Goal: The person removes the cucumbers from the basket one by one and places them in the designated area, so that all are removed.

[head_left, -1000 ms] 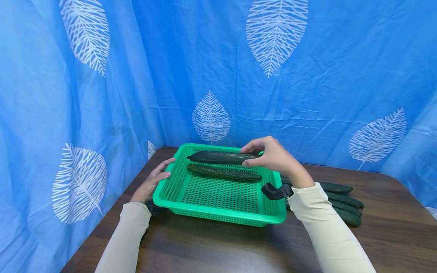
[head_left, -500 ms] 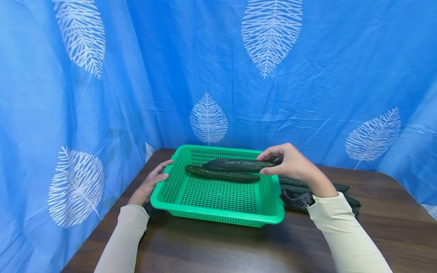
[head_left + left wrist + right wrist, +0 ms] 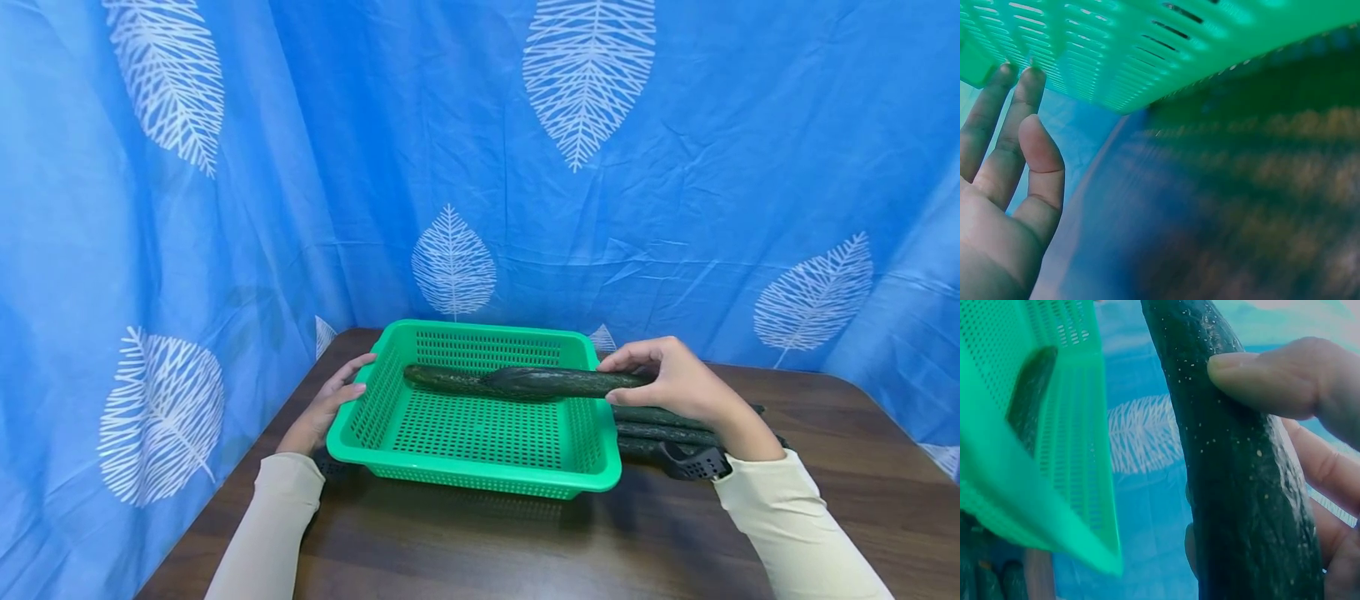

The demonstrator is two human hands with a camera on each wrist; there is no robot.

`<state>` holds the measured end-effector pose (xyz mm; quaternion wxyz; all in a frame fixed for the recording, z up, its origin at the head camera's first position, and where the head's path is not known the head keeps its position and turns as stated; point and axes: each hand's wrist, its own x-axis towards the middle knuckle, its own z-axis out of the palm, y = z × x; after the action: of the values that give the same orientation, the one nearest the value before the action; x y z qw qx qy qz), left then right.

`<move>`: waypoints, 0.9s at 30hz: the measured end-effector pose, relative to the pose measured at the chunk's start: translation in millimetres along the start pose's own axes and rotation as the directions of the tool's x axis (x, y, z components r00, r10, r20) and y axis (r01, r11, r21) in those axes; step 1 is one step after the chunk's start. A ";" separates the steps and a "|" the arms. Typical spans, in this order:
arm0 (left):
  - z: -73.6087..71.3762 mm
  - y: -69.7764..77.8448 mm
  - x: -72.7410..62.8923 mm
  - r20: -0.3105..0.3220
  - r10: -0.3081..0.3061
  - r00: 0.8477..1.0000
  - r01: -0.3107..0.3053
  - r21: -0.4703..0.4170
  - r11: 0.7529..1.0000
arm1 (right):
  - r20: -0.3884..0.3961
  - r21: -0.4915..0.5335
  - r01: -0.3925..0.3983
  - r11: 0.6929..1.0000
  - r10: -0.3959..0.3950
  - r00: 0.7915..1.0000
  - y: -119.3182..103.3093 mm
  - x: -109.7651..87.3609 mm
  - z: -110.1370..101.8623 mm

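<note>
My right hand pinches a dark green cucumber between thumb and fingers, above the right rim of a green plastic basket. In the right wrist view the thumb lies across the speckled skin of this cucumber, and the fingers pass behind it. A second cucumber lies in the basket, partly hidden by the held one. At the basket's left side is my left hand. In the left wrist view, extended fingers of that hand touch the slotted outer wall, with the thumb apart from it.
Several more cucumbers lie side by side on the brown wooden table, right of the basket, partly under my right forearm. A blue curtain with white leaf prints hangs behind and to the left of the table.
My right hand has moved the held cucumber rightward and nearer, from over the basket's back part to across its right rim. The left hand stays at the basket's left side.
</note>
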<state>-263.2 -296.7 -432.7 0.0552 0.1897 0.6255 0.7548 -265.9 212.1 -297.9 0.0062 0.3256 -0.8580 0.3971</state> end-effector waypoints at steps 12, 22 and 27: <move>0.5 0.3 -0.6 -0.006 -0.011 1.000 0.011 0.007 1.000 | -0.020 -0.043 -0.014 0.999 0.014 1.000 23.3 -29.1 -7.0; 1.7 1.9 -2.4 -0.019 -0.010 1.000 0.011 0.053 0.999 | -0.078 -0.078 0.009 0.997 -0.015 0.997 47.1 -55.9 -14.8; 2.8 2.6 -3.1 -0.040 -0.026 0.999 0.030 0.093 0.995 | -0.088 -0.088 -0.032 0.996 0.025 0.996 56.7 -70.3 -22.7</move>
<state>-258.9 -295.7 -430.4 0.0449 0.1688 0.6637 0.7273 -248.1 293.4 -339.8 0.0522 0.2953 -0.8784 0.3722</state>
